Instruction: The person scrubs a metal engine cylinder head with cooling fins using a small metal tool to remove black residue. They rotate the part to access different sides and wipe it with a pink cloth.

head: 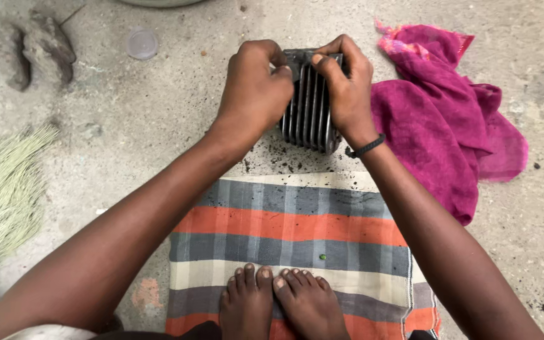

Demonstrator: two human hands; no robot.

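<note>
Both hands clamp a grey finned metal block (pixel 310 104) at upper centre of the frame: the left hand (pixel 254 88) wraps its left side, the right hand (pixel 347 85) pinches the top fins. Nearest, at bottom centre, bare feet (pixel 281 302) stand on a striped cloth (pixel 297 226). The block looks heavy, rigid and grimy, best held by its outer faces. A magenta rag (pixel 448 119) lies right, a broom (pixel 1 195) left, stones (pixel 29 50) upper left.
</note>
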